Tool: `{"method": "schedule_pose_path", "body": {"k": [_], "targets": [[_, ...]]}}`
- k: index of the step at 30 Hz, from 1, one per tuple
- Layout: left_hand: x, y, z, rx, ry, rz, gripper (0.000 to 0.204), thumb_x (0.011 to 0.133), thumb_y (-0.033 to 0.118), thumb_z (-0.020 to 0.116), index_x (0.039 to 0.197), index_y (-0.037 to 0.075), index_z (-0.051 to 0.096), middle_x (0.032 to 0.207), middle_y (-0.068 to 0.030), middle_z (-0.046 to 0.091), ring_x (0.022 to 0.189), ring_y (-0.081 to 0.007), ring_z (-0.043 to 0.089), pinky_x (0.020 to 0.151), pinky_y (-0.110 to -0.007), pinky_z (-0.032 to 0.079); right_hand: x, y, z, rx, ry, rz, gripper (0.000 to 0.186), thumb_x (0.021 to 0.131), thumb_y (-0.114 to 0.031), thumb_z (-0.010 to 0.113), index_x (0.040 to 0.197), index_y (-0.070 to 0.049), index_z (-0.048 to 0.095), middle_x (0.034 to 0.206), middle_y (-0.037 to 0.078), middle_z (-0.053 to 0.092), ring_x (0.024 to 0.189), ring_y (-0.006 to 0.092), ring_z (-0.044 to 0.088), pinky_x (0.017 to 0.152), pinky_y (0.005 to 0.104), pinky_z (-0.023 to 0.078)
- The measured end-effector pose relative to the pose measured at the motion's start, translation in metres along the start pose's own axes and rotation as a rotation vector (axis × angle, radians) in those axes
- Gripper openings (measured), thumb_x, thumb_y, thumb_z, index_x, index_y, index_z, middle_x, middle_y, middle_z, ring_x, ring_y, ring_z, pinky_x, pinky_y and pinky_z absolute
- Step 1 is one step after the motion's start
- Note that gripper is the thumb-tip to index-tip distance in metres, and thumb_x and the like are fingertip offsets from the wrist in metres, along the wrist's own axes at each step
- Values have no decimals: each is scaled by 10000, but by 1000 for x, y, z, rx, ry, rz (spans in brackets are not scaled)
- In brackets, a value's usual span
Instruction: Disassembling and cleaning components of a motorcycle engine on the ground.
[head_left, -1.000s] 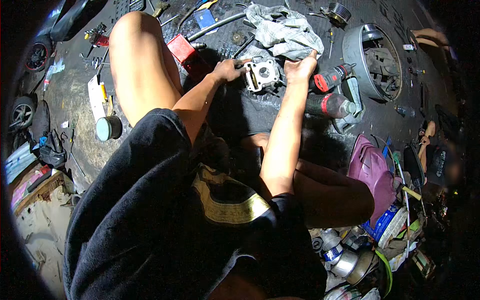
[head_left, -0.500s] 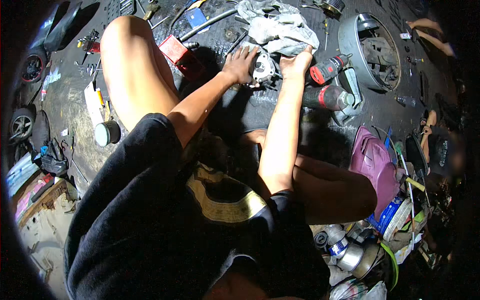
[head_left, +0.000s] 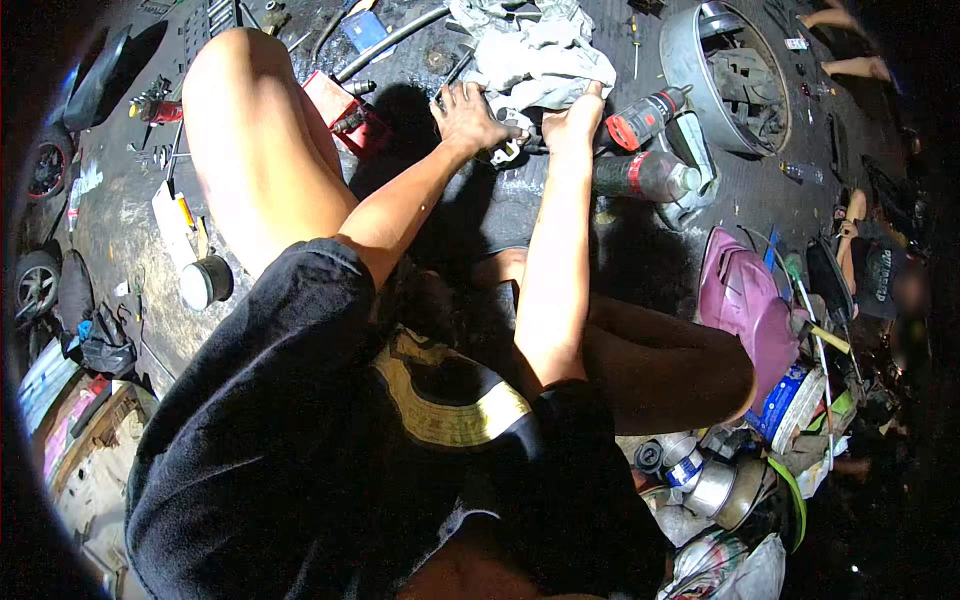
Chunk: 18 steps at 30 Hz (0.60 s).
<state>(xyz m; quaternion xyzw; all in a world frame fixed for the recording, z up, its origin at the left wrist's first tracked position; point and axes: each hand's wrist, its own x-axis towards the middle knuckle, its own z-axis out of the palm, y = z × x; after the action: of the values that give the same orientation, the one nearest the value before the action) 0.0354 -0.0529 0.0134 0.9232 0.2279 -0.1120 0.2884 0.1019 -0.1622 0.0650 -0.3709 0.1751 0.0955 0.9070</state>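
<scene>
My left hand has its fingers spread beside and partly over a silver metal engine part, which is mostly hidden by it; the exact contact is unclear. My right hand is closed on a crumpled light grey cloth, just right of that part. A red and black cordless tool lies right of my right hand, above a large plastic bottle with a red label. A red box is left of my left hand.
A grey metal ring housing is at upper right, a pink plastic panel at right. A round tin and small tools lie left of my raised knee. Another person's legs and arm show at far right.
My left hand has moved from gripping the metal part's side to spread fingers over it, covering most of it. The view has shifted; my right hand stays at the cloth.
</scene>
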Motion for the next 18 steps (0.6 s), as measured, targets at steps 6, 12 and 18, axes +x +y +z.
{"method": "schedule_pose_path", "body": {"k": [6, 12, 18], "targets": [[5, -2, 4, -20, 8, -53, 1097, 520, 607, 745, 1299, 10, 254, 1398, -218, 223, 1324, -409, 139, 1050, -568, 103, -5, -4, 5, -89, 1, 38, 407, 950, -386, 328, 1155, -95, 523, 1126, 54, 587, 1027, 219, 566, 893, 409, 446], [37, -35, 12, -68, -239, -62, 1097, 476, 440, 826, 1351, 249, 193, 1440, -244, 100, 1326, -467, 46, 1025, -605, 166, 0, -7, 25, -78, -170, 77, 390, 945, -358, 374, 1179, -72, 498, 1147, 66, 567, 1015, 221, 564, 894, 397, 448], [28, -37, 12, -62, -307, 87, 1189, 385, 410, 863, 1372, 324, 206, 1408, -344, 46, 1325, -479, -16, 1063, -546, 112, 3, -17, 27, -152, -122, 103, 367, 925, -312, 451, 1160, -37, 508, 1120, 84, 583, 993, 203, 579, 853, 356, 474]]}}
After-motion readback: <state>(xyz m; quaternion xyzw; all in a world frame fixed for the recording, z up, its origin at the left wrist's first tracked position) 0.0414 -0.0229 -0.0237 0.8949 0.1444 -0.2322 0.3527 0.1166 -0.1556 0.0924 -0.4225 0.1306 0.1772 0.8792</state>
